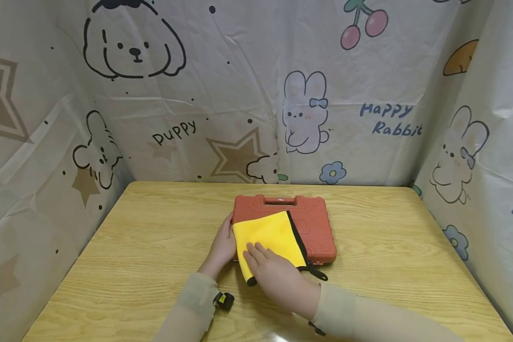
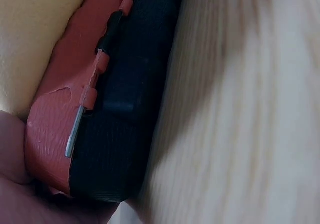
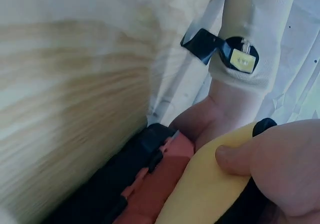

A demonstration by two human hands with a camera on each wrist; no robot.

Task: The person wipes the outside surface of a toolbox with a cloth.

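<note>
The right hand (image 1: 280, 280) is pressing a yellow cloth (image 1: 269, 230) onto the tabletop's (image 1: 389, 247) red case (image 1: 318, 225).
Its fingers are lying slightly spread; the left hand (image 1: 224, 243) is touching the case's left side, finger state indiscernible.

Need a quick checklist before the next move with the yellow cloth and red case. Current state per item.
1. Red case flat on the table: ok.
2. Left grip against the case's left side: ok, touching.
3. Right grip on the yellow cloth: ok, fingers laid on top.
4. Cloth within the case top: not ok, a corner hangs past the near edge.
5. Handle uncovered: ok, on the far side.
6. Case contents: cannot tell, it's closed.
</note>
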